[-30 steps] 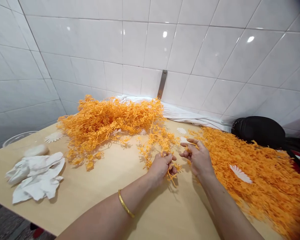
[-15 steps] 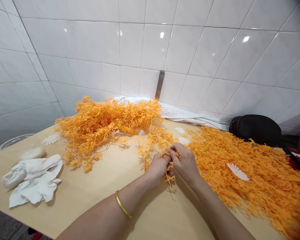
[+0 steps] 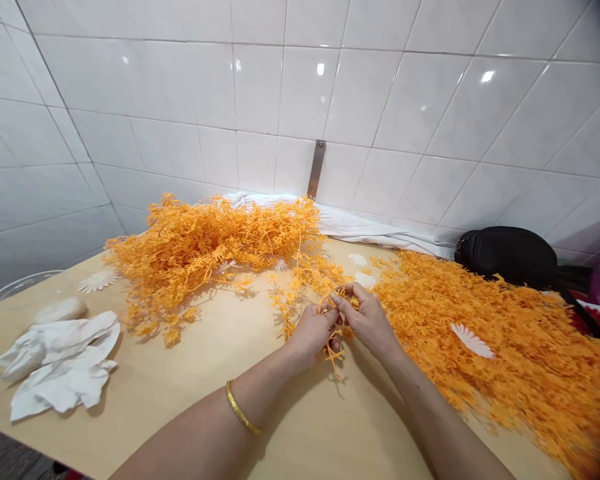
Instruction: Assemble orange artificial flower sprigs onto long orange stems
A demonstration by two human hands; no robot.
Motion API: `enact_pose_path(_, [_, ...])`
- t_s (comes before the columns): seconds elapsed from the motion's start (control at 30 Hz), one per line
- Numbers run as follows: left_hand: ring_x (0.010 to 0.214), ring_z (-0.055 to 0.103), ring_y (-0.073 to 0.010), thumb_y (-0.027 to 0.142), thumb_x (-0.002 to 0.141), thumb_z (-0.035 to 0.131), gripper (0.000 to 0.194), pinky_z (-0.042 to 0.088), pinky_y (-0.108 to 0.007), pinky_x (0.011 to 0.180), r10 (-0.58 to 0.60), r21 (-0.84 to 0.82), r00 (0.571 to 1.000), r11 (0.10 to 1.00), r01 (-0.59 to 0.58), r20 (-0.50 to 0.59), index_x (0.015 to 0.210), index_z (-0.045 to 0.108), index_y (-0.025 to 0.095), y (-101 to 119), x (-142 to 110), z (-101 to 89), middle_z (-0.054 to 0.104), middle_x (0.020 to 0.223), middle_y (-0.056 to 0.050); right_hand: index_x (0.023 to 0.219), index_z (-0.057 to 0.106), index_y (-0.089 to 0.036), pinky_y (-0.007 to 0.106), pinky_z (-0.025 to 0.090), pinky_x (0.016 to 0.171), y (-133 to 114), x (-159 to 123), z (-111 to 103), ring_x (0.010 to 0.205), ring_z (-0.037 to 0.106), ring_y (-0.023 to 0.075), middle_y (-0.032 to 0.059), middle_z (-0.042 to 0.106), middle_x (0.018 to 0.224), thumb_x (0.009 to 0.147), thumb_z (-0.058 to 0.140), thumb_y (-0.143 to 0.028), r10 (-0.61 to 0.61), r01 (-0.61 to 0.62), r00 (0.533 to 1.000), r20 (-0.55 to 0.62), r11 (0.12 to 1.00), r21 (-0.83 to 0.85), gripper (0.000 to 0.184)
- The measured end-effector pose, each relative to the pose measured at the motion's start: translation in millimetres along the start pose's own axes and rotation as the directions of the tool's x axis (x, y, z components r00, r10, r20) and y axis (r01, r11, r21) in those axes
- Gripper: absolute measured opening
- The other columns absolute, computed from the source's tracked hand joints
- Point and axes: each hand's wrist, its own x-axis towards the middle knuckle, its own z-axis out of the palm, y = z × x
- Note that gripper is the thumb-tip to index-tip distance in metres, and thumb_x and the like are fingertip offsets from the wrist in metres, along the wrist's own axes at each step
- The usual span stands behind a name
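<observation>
The two hands have been brought together, where a gap was seen between them a moment ago. A thin orange sprig (image 3: 333,349) is now held between the left hand (image 3: 311,331) and the right hand (image 3: 370,323), just above the middle of the counter (image 3: 180,407). The fingers (image 3: 345,298) of both hands are closed narrow on the sprig, and its loose end hangs down. Which finger holds which strand cannot be told.

A big heap of orange sprigs (image 3: 205,253) is lying at 11 o'clock from the hands, and a wide spread of orange sprigs (image 3: 505,347) is lying at 3 o'clock. White paper daisies (image 3: 97,281) are scattered near them. A crumpled white cloth (image 3: 55,367) and a pale lump (image 3: 60,310) are placed at 9 o'clock. A gold bangle (image 3: 241,408) is worn on the left arm.

A black bag (image 3: 505,255) is set at 2 o'clock. A white sheet (image 3: 360,227) is pushed along the back of the counter, below a white tile wall (image 3: 380,100) with a metal strip (image 3: 316,170) fixed to it.
</observation>
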Motion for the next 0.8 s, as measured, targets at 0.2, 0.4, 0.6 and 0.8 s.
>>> enact_pose_path(0.2, [0.035,0.032,-0.0032,0.029,0.071,0.054,0.023,0.027,-0.018,0.035,0.025,0.017,0.999,1.000,-0.025,0.034,0.059,0.038,0.017,1.1,-2.7,2.4,0.036,0.049,0.006,0.061,0.047,-0.018,0.022,0.035,0.050,-1.8,-2.6,3.4,0.050,0.043,0.0098,-0.0032,0.048,0.053,0.078,0.044,-0.036,-0.046,0.046,0.998,-0.050,0.999,-0.001,0.025])
enact_pose_path(0.4, [0.038,0.029,-0.0018,0.026,0.069,0.058,0.020,0.023,-0.016,0.036,0.041,-0.182,0.997,0.983,-0.027,0.072,0.061,0.043,0.016,7.8,-6.5,8.4,0.040,0.054,0.005,0.058,0.041,-0.020,0.020,0.030,0.035,8.0,5.0,18.0,0.036,0.037,0.0073,-0.0074,0.041,0.044,0.068,0.056,-0.043,0.267,-0.155,0.956,-0.124,0.813,0.562,0.029])
enact_pose_path(0.6, [0.042,0.031,-0.0032,0.029,0.067,0.059,0.023,0.022,-0.017,0.038,0.082,-0.209,0.994,0.976,-0.067,0.067,0.059,0.044,0.015,8.4,-5.5,13.6,0.041,0.054,0.004,0.059,0.044,-0.019,0.020,0.026,0.031,6.5,9.8,16.6,0.031,0.033,0.0059,-0.0088,0.040,0.040,0.065,0.060,-0.044,0.306,-0.117,0.925,-0.224,0.793,0.598,0.030])
enact_pose_path(0.8, [0.041,0.029,-0.0024,0.033,0.065,0.059,0.026,0.021,-0.016,0.036,0.183,-0.207,0.978,0.965,-0.159,0.102,0.057,0.041,0.015,16.4,-2.6,17.9,0.040,0.055,0.004,0.057,0.044,-0.019,0.020,0.025,0.027,-6.8,17.6,16.6,0.027,0.032,0.0060,-0.0088,0.038,0.038,0.063,0.059,-0.044,0.325,-0.127,0.916,-0.236,0.791,0.599,0.030])
